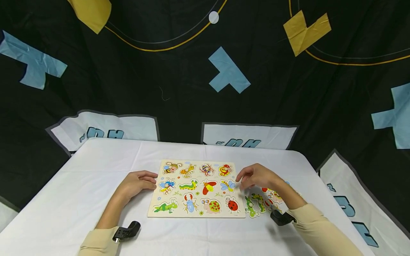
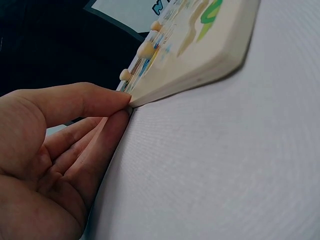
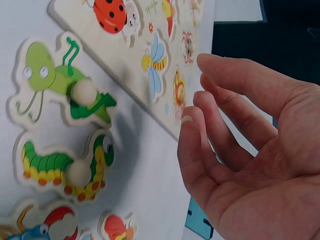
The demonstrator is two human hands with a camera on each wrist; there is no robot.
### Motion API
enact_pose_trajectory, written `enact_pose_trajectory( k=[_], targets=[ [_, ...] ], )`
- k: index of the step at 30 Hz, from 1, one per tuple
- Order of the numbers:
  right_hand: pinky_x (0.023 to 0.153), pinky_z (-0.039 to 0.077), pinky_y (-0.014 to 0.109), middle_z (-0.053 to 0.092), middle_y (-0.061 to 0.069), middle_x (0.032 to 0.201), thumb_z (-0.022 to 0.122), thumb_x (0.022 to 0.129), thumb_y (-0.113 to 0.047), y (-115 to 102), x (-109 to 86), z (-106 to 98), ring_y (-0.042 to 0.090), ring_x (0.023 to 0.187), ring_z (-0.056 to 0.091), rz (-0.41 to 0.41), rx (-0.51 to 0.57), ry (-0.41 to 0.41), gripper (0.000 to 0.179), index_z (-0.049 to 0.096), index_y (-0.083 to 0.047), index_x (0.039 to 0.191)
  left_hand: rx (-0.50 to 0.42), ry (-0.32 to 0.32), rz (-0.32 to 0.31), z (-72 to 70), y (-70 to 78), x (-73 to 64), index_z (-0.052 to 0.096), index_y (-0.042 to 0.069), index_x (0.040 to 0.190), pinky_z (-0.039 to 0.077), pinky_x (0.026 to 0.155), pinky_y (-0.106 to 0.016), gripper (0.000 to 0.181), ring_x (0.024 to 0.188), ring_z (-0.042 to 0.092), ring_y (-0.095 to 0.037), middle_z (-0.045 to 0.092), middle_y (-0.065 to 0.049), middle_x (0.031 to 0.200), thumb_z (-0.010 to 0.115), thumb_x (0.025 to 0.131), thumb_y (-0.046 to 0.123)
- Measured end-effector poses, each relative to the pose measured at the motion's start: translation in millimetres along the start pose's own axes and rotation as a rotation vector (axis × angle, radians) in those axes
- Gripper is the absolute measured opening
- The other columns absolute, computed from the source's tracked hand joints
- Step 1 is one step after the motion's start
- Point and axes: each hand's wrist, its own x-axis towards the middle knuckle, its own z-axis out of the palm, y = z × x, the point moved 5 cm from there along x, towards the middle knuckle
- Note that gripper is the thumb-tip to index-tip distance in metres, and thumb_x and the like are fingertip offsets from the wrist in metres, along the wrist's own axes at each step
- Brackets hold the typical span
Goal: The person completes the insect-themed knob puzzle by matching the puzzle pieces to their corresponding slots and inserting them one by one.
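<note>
A wooden peg puzzle board [image 1: 176, 214] with painted insects lies flat on the table. My left hand [image 1: 136, 185] rests at its left edge; in the left wrist view, the left hand [image 2: 55, 160] has thumb and fingertip touching that edge. Round wooden knobs [image 2: 146, 50] stand on some pieces in the board. By the right edge hovers my right hand [image 1: 257, 176]; the right wrist view shows the right hand [image 3: 280, 165] with loosely bent fingers and nothing between them. Below it lie a loose grasshopper piece [image 3: 42, 65] and a caterpillar piece [image 3: 47, 167], each with a knob.
More loose insect pieces, among them a blue-and-red one [image 3: 60, 222] and a red one [image 3: 115, 227], lie right of the board, partly hidden by the right forearm [image 1: 289, 195]. A white cloth [image 1: 192, 238] covers the table. Behind hangs a black backdrop [image 1: 179, 89].
</note>
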Motion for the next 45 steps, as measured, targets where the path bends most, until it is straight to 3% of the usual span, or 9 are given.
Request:
enact_pose_trajectory(
  k=[7,34,41,45],
  targets=[
    [0.076,0.051,0.038,0.063,0.002,0.082,0.083,0.079,-0.013,12.8,-6.2,-5.8,0.017,0.080,0.058,0.056,-0.016,0.010,0.023,0.076,-0.007,0.100,0.003,0.004,-0.008,0.1,-0.4,0.3,0.070,0.004,0.123,0.048,0.079,-0.026,0.049,0.086,0.067,-0.010,0.077,-0.002,0.095,0.082,0.076,0.012],
    [0.076,0.047,0.033,0.071,0.005,0.087,0.083,0.071,-0.006,50.8,-31.9,-12.8,0.017,0.083,0.058,0.068,0.038,-0.060,0.030,0.076,-0.002,0.100,-0.001,-0.001,-0.010,-0.4,0.9,-0.8,0.070,0.004,0.124,0.048,0.079,-0.025,0.049,0.086,0.067,-0.010,0.077,-0.003,0.096,0.082,0.077,0.012],
    [0.065,0.047,0.032,0.066,0.001,0.077,0.084,0.069,-0.003,58.8,-36.6,-10.9,0.016,0.074,0.058,0.077,0.083,-0.059,0.031,0.075,0.002,0.098,0.000,-0.002,-0.009,-0.5,0.4,-0.5,0.069,0.003,0.124,0.048,0.078,-0.025,0.050,0.086,0.067,-0.010,0.077,-0.003,0.097,0.082,0.077,0.012],
    [0.067,0.047,0.032,0.064,0.000,0.075,0.084,0.068,-0.003,62.8,-37.2,-10.1,0.016,0.074,0.058,0.084,0.077,-0.057,0.029,0.076,0.001,0.096,-0.018,-0.006,-0.004,0.4,0.5,0.2,0.069,0.002,0.124,0.049,0.077,-0.024,0.050,0.085,0.067,-0.010,0.077,-0.004,0.096,0.082,0.077,0.011]
  ],
)
